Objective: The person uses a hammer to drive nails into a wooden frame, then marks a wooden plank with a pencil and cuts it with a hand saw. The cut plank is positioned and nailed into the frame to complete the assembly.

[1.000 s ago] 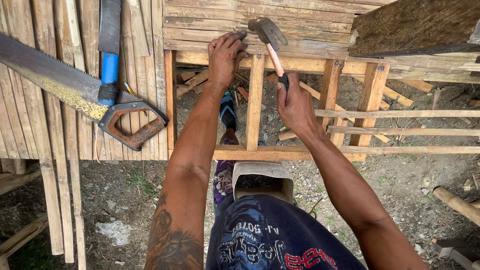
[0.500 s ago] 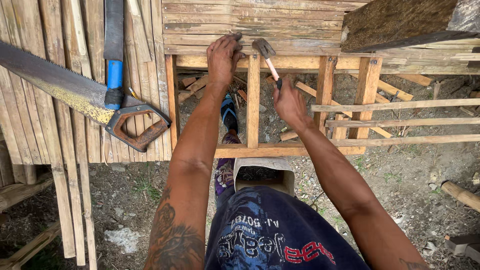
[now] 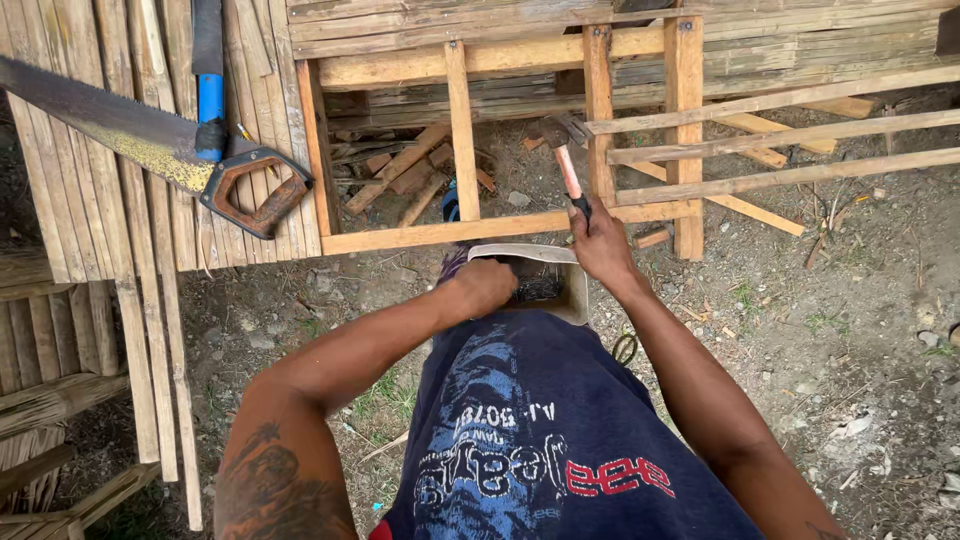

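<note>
While your right hand (image 3: 602,240) is wrapped tight round the dark lower end of the hammer (image 3: 566,158), its grip is fully closed on the handle; the pinkish shaft rises up and away from you, and the metal head sits just beside the upright slats of the wooden frame (image 3: 462,130), though you cannot tell whether it touches them; your left hand (image 3: 487,284) is curled into a fist down inside the pale box (image 3: 570,285) held just ahead of your body, its grip drawn together over the dark small pieces (image 3: 540,288) in there; whether the fingers actually clasp any of them is hidden; the two hands sit near each other, the box's far rim between them; beyond the box, the frame's lower rail runs across, with offcuts of wood (image 3: 405,175) lying on the dirt behind it; thin long laths (image 3: 780,135) jut off to your right from the frame; away to your left, a rusty handsaw (image 3: 150,150) with an orange-brown handle lies on bamboo slats (image 3: 90,260), a blue-handled tool (image 3: 209,90) just beside it.
</note>
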